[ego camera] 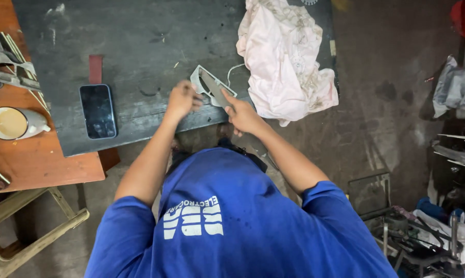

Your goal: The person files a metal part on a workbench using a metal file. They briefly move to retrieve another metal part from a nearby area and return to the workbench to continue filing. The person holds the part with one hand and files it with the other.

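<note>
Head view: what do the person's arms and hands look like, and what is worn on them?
Both arms are bare from above the elbow down. Short sleeves of a bright blue T-shirt, with a white printed mark on it, end at the upper arms. The left hand and the right hand are bare: no gloves show. No watch, bracelet or ring is visible, though the picture is too small to rule out a ring.

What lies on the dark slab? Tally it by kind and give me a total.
Phone: 1
Pink cloth: 1
Red strip: 1
Metal frame, in the left hand: 1
Flat blade, in the right hand: 1
Total: 5
</note>
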